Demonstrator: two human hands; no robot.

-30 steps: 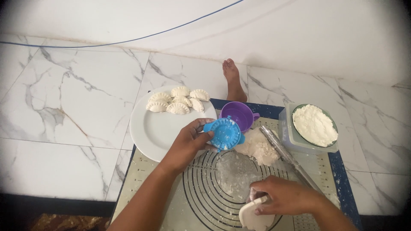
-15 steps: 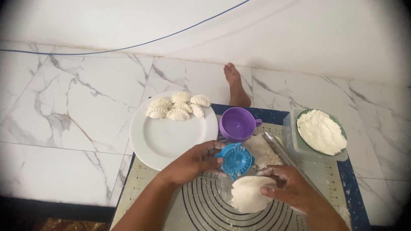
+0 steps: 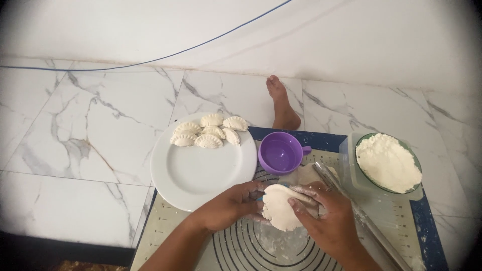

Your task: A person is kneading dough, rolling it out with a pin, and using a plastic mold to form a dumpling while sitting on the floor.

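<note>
My left hand (image 3: 228,205) curls around the left edge of a round, flat piece of white dough (image 3: 277,210). The blue dumpling press it held a moment ago is hidden beneath that dough. My right hand (image 3: 327,220), dusted with flour, pinches the dough's right edge and lays it over the press. Both hands meet above a grey baking mat (image 3: 165,226) printed with dark circles. A lump of leftover dough (image 3: 305,174) lies just behind the hands.
A white plate (image 3: 201,173) with several folded dumplings (image 3: 208,131) sits at the left, half on the marble floor. A purple cup (image 3: 280,153), a green bowl of white filling (image 3: 387,161) and a metal rolling pin (image 3: 366,228) stand around. A bare foot (image 3: 282,103) rests beyond the mat.
My right hand lifted the dough round from the mat and brought it over the blue press. My left hand lowered the press toward the mat's centre.
</note>
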